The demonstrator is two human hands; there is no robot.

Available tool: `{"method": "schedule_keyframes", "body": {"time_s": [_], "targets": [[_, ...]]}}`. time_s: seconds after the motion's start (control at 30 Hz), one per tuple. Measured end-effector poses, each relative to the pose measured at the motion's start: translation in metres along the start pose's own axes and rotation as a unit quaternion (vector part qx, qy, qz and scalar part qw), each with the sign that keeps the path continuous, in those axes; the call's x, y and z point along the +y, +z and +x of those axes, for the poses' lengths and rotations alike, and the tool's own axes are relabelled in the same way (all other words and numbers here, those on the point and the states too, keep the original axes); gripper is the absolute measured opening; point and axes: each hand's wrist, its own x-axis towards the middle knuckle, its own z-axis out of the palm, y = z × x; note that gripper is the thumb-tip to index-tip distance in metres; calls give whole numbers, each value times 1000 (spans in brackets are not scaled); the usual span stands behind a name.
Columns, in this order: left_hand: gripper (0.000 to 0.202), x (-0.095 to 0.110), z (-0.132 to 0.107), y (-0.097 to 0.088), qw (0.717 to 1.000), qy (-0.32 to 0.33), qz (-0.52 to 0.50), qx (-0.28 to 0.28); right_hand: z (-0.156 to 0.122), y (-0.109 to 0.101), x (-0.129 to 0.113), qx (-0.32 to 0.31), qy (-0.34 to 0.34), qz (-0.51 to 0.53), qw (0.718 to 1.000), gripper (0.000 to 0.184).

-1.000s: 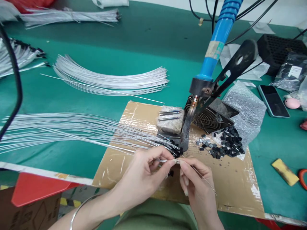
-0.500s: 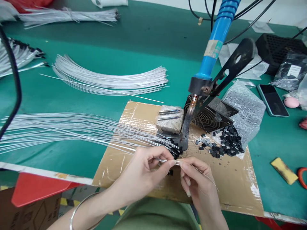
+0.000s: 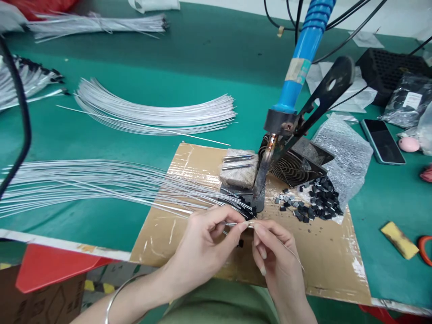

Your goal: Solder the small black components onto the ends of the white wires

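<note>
My left hand point(image 3: 205, 243) pinches the end of a thin white wire point(image 3: 232, 223) between thumb and forefinger. My right hand point(image 3: 275, 256) pinches a thin silvery strand point(image 3: 293, 254) that trails off to the right; its fingertips meet the left hand's over the cardboard sheet point(image 3: 324, 261). Just beyond the fingertips stands the blue-handled soldering iron point(image 3: 297, 72), held tip-down in a black stand point(image 3: 324, 92). A fan of white wires point(image 3: 84, 184) with black ends runs in from the left to the hands.
A heap of small black parts point(image 3: 319, 200) lies on bubble wrap right of the iron, with a fan grille point(image 3: 293, 166) behind. More wire bundles point(image 3: 151, 114) lie on the green mat. A phone point(image 3: 383, 141), black tray point(image 3: 394, 67) and yellow sponge point(image 3: 400, 240) sit at right.
Both hands stay pinched together at the same spot; fingers shifted only slightly, a little closer to the iron's base. Nothing else moved.
</note>
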Motion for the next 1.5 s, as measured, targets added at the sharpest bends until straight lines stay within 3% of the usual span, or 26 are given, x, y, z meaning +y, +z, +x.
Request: {"method": "schedule_keyframes", "body": {"time_s": [0.2,0.73,1.03,1.23,1.5], "targets": [[19,-2,0,6,999,29,7,41,0,4,3,15,-17,11,1000,29],[20,0,-4,8,998,25,2,49,-1,5,4,29,-32,13,999,29],[20,1,-2,10,996,-46,-69,35,-1,5,6,24,-34,33,999,31],[21,-3,-3,9,994,-70,-62,50,-6,4,9,64,-69,-37,995,26],[21,0,-3,7,997,-25,-57,56,-1,2,11,55,-118,-52,990,19]]}}
